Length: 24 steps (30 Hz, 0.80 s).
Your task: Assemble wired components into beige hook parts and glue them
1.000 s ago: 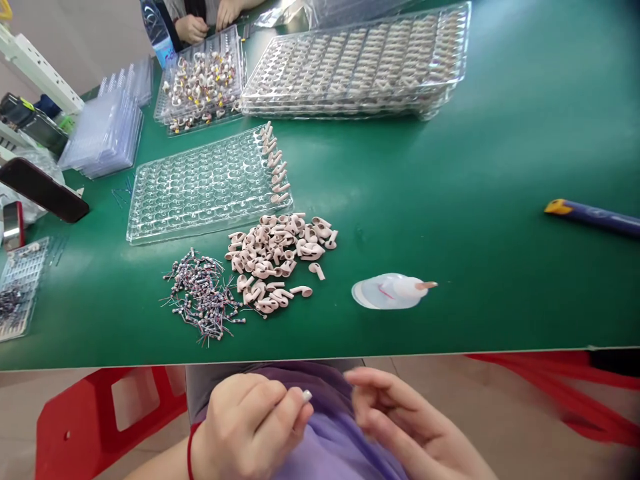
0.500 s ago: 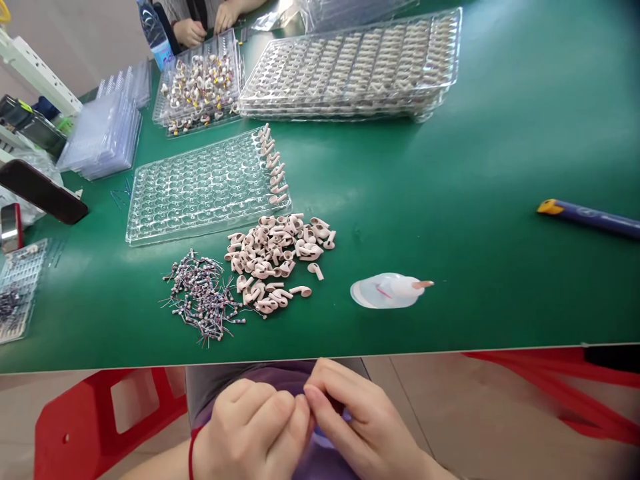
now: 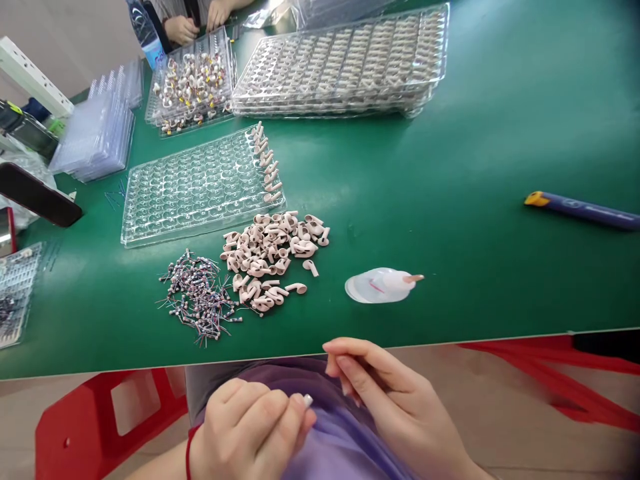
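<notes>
My left hand (image 3: 255,427) is closed over the lap. A small pale tip, which looks like the stem end of an earbud shell (image 3: 308,400), pokes out between its thumb and forefinger; the rest is hidden. Just right of it, my right hand (image 3: 385,393) hovers by the table edge, fingers loosely bent and apart, nothing visible in them. On the table lie a heap of beige earbud shells (image 3: 270,250) and, left of it, a pile of small wired components (image 3: 200,297). Behind them, a clear tray (image 3: 193,183) carries shells along its right end.
A white squeeze bottle (image 3: 377,287) lies right of the shells. A blue-and-yellow pen-like tool (image 3: 583,208) is far right. Filled clear trays (image 3: 340,67) are stacked at the back, beside a tray of wired parts (image 3: 193,87). Another person's hands (image 3: 183,30) show at top left.
My hands were together at the fingertips; now they are apart. The right hand has moved right and up toward the table edge, and the pale tip shows in my left hand.
</notes>
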Each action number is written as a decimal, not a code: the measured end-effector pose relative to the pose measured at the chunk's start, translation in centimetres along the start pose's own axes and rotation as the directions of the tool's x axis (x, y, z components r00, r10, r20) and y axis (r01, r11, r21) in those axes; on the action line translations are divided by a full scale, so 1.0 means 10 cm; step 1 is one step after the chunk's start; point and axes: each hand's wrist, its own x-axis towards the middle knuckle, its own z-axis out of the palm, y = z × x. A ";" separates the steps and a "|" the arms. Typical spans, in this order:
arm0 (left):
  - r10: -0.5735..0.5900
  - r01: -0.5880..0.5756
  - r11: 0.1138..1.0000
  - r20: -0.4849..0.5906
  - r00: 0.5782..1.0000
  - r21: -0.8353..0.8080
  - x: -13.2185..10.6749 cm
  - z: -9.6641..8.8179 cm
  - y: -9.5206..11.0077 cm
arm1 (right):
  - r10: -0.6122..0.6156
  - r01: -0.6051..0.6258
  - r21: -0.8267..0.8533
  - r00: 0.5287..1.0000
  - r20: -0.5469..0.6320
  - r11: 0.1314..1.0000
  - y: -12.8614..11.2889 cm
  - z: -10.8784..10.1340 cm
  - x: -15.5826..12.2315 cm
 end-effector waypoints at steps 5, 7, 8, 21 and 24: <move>-0.014 0.014 1.000 -0.002 1.000 -0.011 0.00 -0.02 -0.01 | -0.142 0.148 -0.066 0.985 0.097 0.987 0.01 0.02 -0.02; -0.023 0.023 1.000 -0.002 1.000 -0.016 0.01 -0.03 -0.01 | -0.184 0.198 -0.101 0.973 0.136 0.975 -0.02 0.03 -0.03; -0.024 0.024 1.000 -0.004 1.000 -0.018 0.02 -0.04 -0.01 | -0.207 0.224 -0.110 0.967 0.150 0.968 -0.03 0.04 -0.04; -0.020 0.020 1.000 -0.010 1.000 -0.002 0.04 -0.05 -0.02 | -0.455 0.486 -0.159 0.868 0.197 0.859 -0.09 0.05 -0.06; -0.008 0.008 1.000 -0.002 1.000 0.004 0.03 -0.04 -0.02 | -0.521 0.559 -0.186 0.825 0.218 0.808 -0.14 0.02 -0.03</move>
